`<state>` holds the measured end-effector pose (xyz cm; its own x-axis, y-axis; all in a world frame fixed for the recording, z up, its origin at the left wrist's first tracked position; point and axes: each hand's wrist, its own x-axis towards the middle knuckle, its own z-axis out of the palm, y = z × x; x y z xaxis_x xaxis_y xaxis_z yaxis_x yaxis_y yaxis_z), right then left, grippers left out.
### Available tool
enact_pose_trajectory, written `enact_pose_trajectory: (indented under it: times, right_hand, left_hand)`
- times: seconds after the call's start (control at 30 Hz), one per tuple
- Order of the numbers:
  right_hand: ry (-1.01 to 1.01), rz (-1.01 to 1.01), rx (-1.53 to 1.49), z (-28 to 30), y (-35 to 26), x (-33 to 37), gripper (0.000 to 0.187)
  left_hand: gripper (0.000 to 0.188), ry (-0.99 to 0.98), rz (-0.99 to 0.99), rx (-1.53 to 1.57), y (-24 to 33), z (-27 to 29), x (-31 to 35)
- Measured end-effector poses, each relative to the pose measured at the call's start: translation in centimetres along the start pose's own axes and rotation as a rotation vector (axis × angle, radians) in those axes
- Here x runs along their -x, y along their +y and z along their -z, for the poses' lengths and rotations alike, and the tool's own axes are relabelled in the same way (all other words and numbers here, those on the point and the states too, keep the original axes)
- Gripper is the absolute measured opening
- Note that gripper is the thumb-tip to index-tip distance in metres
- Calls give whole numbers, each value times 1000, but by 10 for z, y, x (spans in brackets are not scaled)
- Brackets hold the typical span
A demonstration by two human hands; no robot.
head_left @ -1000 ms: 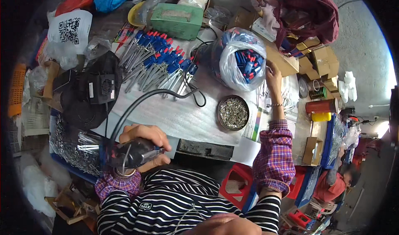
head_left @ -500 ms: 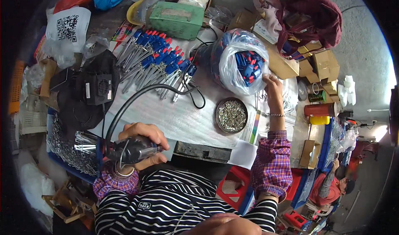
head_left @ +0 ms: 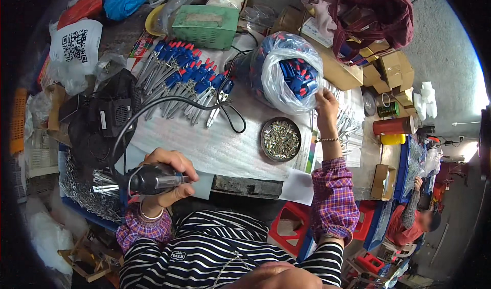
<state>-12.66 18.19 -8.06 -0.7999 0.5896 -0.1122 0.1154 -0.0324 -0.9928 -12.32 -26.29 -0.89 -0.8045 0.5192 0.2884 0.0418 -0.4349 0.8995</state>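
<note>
Sheet: pale, faintly wrinkled
Bag: thin crinkled plastic around blue-and-red pieces
Black tool: rounded, tapering, by the sheet's near left corner
Left hand: curled round the tool
Dish: round, full of shiny metal pins
Right hand: outstretched, fingers bent at the bag's rim; pinching or not, unclear

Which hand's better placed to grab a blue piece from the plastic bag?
Right, most likely. The right hand is at the edge of the plastic bag, near its open mouth. The left hand is farther off, wrapped around a black tool.
</note>
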Motion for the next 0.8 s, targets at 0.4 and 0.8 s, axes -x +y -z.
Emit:
enact_pose_trajectory:
  times: [0.4,0.8]
  right_hand:
    - [191,580,682,-2,-44,57,35]
    - [-186,864,918,-95,-51,111,31]
  left_hand:
    - [42,-18,-13,9,-1,1,0]
    - [40,-9,4,17,-2,-1,1]
